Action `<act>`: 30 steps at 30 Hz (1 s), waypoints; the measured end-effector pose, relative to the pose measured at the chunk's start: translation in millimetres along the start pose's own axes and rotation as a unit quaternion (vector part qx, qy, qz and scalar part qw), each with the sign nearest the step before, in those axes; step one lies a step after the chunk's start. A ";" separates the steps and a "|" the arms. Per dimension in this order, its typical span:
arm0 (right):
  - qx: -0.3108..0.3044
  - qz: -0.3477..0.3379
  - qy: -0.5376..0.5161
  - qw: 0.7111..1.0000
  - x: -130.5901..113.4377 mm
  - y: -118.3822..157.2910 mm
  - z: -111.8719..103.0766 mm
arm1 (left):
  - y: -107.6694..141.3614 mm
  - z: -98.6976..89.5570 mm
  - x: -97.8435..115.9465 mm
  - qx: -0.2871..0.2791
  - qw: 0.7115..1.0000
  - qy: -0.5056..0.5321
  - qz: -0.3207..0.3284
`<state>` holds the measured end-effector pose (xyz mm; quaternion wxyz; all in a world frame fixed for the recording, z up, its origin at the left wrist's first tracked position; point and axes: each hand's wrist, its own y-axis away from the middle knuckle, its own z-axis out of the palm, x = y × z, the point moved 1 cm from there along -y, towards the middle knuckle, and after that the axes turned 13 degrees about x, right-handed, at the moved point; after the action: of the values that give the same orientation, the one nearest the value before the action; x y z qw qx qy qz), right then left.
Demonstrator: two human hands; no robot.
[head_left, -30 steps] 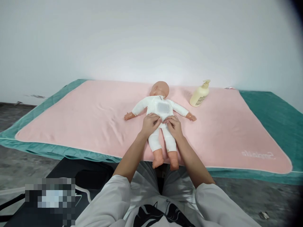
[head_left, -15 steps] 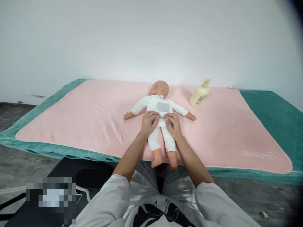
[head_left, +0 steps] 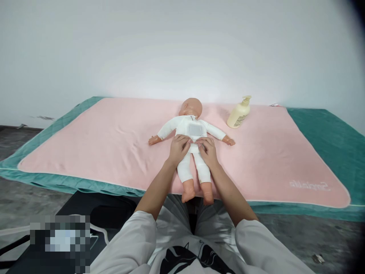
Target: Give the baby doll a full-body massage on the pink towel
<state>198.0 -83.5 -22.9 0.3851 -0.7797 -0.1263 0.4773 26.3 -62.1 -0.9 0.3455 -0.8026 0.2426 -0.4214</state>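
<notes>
A baby doll (head_left: 195, 129) with a white cloth body lies face down on the pink mat, arms spread and feet toward me. A grey rectangular panel (head_left: 195, 129) shows on its upper back. My left hand (head_left: 179, 147) rests on the left side of the doll's lower back, and my right hand (head_left: 207, 149) on the right side. Both have bent fingers, with thumbs and fingertips close together near the middle of the waist. The fingers look pinched on the doll's white body; any fold between them is too small to make out.
A pale yellow pump bottle (head_left: 238, 113) stands on the pink mat (head_left: 270, 160) right of the doll. Green bedding (head_left: 330, 133) lies beneath, against a white wall. A black chair (head_left: 97, 209) with a blurred-out patch is at lower left.
Both hands stay at the doll's lower back with almost the same finger pose. The whole view has shifted very slightly.
</notes>
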 end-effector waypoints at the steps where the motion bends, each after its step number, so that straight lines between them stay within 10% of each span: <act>1: 0.004 -0.003 0.005 1.000 -0.4 0.7 -0.4 | 0.3 -0.6 0.3 0.004 1.000 -0.001 0.008; 20: -0.002 0.026 0.048 0.998 6.8 -1.4 4.9 | -2.8 2.7 0.1 -0.020 0.999 -0.046 -0.012; 30: -0.077 0.031 -0.001 0.997 19.6 -53.5 13.4 | -52.5 8.4 -11.8 -0.142 0.985 -0.093 -0.030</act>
<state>206.0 -30.1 -0.4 0.3082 -0.8102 -0.1388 0.4788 32.3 -17.3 29.5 0.2366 -0.8861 0.2424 -0.3163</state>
